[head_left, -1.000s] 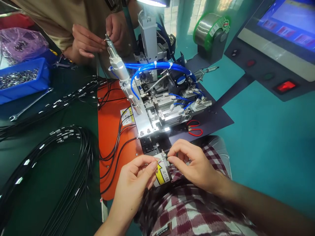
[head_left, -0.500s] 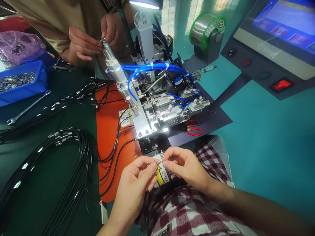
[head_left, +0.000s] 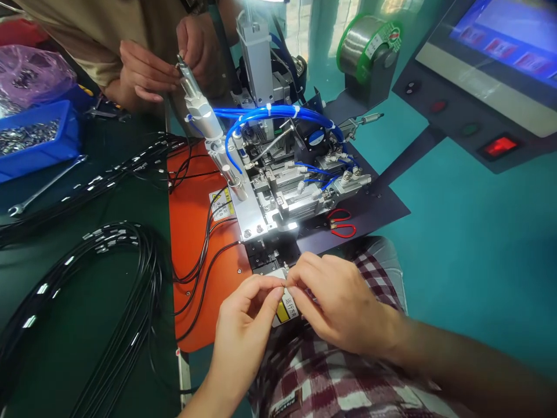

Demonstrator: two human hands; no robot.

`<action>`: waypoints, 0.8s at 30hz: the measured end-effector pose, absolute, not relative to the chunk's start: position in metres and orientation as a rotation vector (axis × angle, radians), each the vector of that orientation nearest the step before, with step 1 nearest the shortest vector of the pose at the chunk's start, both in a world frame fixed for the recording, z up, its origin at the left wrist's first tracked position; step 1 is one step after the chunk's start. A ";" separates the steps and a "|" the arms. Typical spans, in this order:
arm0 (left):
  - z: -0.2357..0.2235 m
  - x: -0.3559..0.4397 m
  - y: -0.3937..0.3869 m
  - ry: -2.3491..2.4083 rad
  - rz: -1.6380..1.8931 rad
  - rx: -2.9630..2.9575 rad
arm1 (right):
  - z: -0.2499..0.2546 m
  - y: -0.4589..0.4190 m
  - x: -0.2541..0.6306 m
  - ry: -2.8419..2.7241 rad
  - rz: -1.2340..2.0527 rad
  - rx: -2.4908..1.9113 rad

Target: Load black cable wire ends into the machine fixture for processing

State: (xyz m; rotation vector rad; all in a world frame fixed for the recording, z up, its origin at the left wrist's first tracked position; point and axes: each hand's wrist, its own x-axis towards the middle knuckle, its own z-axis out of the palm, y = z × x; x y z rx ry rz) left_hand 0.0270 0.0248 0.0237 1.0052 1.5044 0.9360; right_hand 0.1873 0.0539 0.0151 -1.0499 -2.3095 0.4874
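Observation:
Pinched between my two hands, just in front of the machine, are thin wires [head_left: 284, 284], mostly hidden by the fingertips. My left hand [head_left: 246, 313] closes thumb and forefinger on them from the left. From the right, my right hand [head_left: 339, 299] pinches the same spot, its fingertips touching or almost touching the left ones. Under the fingers shows a white-and-yellow label plate [head_left: 289, 307] at the machine's front. Beyond it stands the metal machine [head_left: 300, 200] with blue air tubes [head_left: 278, 114]. Red-handled cutters [head_left: 343, 231] lie right of its front.
Black cables [head_left: 139, 255] lie on the dark green table at left, near a wrench [head_left: 47, 186] and a blue bin [head_left: 37, 139] of metal parts. A co-worker's hands [head_left: 150, 72] are across the machine. A solder spool [head_left: 363, 49] and control panel [head_left: 478, 110] stand right.
My right hand has turned over and closed in toward my left fingertips. The coloured wire strands that showed between the fingers are now mostly covered. The view has shifted slightly.

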 end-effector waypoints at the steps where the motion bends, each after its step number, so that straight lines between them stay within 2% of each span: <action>1: 0.025 0.027 0.025 1.494 0.919 1.013 | 0.020 0.057 0.189 -2.335 0.548 -1.081; 6: 0.024 0.026 0.027 1.442 0.820 0.983 | 0.034 0.079 0.193 -2.244 1.195 -1.240; 9: 0.019 0.024 0.027 1.440 0.774 0.921 | 0.028 0.091 0.194 -2.110 1.579 -1.196; 12: 0.013 0.022 0.026 1.415 0.783 0.791 | 0.017 0.096 0.193 -1.920 1.830 -1.099; 19: 0.015 0.022 0.029 1.357 0.950 0.553 | -0.004 0.080 0.185 -1.476 1.822 -1.140; 24: 0.015 0.022 0.031 1.324 0.978 0.536 | -0.012 0.070 0.178 -1.403 1.824 -1.136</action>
